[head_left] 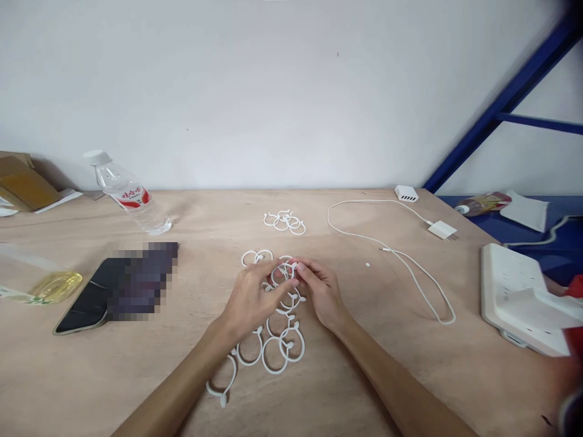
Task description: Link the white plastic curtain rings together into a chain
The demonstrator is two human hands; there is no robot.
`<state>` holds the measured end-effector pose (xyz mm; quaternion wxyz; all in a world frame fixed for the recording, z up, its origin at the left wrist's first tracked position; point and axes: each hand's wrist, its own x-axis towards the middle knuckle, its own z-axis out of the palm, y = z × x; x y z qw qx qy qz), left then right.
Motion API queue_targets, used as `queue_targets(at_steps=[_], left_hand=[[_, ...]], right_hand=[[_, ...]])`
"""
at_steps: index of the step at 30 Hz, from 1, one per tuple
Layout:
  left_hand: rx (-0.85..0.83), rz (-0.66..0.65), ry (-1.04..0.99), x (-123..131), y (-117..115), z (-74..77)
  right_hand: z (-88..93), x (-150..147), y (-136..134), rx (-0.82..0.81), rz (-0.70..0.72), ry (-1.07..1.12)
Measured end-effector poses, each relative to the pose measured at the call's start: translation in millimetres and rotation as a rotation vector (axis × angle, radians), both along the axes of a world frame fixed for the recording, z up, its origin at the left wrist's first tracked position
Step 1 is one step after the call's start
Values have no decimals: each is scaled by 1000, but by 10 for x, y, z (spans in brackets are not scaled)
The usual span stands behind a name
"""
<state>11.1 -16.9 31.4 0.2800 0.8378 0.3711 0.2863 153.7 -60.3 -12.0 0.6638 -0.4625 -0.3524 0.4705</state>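
A white plastic ring with a small tab, like a curtain ring (272,276), is held up between my two hands over the table. My left hand (248,294) curls around its left side, thumb and fingers closed on it. From the right, my right hand (324,295) pinches the ring near its tab with thumb and forefinger. Beneath and in front of the hands lie several more such rings (276,371), some overlapping. One ring (223,397) rests near my left forearm. Farther back sits a small cluster of rings (282,227). My left hand partly covers a pair of rings (249,252).
To the left are a clear water bottle (136,197), a dark phone (86,297), a roll of yellowish tape (57,286) and a cardboard box (27,185). At right lie a white cable (359,233), a plug adapter (441,229), a small charger (406,193) and a white power strip (514,273).
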Motion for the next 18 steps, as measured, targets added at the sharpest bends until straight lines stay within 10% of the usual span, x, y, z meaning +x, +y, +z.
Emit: queue_targets(at_steps=[12, 18], left_hand=[[-1, -87, 43, -32, 46, -41], [51, 24, 239, -180, 150, -6]], right_hand=[[-4, 29, -9, -6, -15, -154], [-22, 14, 6, 16, -332, -467]])
